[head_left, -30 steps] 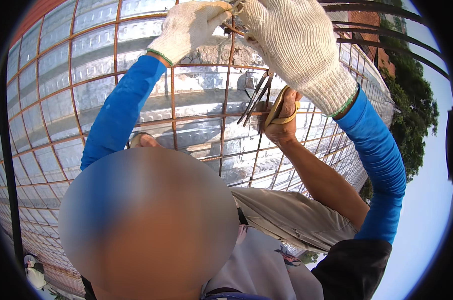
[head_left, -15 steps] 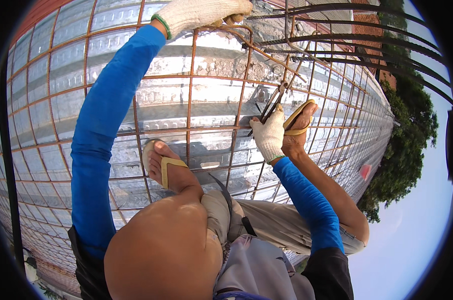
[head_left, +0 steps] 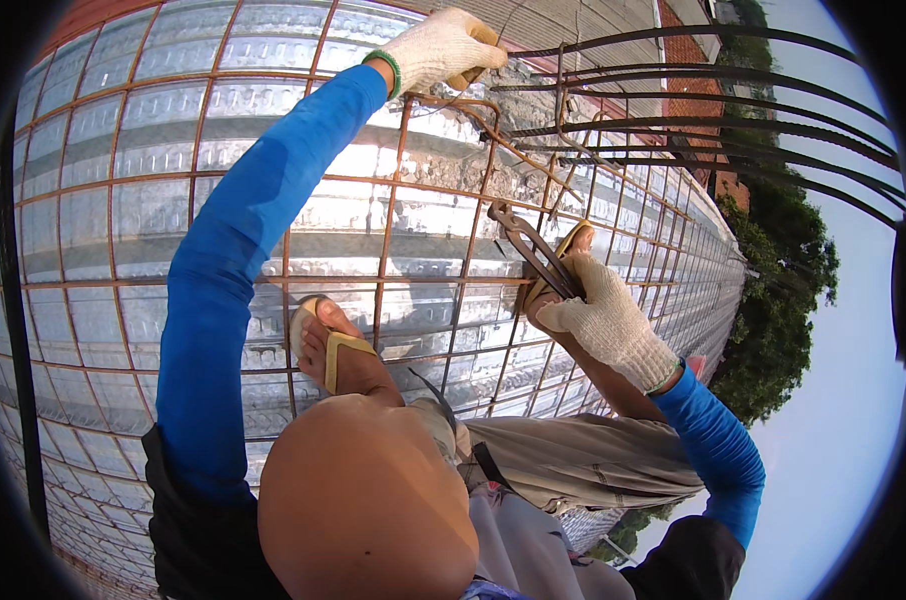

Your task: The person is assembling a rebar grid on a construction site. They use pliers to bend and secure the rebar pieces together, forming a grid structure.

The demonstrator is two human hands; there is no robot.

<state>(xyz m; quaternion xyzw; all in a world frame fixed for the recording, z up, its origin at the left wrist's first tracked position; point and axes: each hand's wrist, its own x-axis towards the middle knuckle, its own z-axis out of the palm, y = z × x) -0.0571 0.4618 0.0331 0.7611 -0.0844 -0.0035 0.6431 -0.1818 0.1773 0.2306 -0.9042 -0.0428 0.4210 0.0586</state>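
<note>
My right hand (head_left: 613,315) grips the dark steel long-handled pincers (head_left: 518,228) low, leaving their head free over the rusty square-grid steel mesh (head_left: 394,182); above it my left hand (head_left: 443,52) curls, contents unclear.

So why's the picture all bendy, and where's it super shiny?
In the head view, the fisheye lens bends straight edges near the rim, like the dark pole; also in the head view, sunlight glares off the metal sheeting, while the pincers look fairly clear.
</note>
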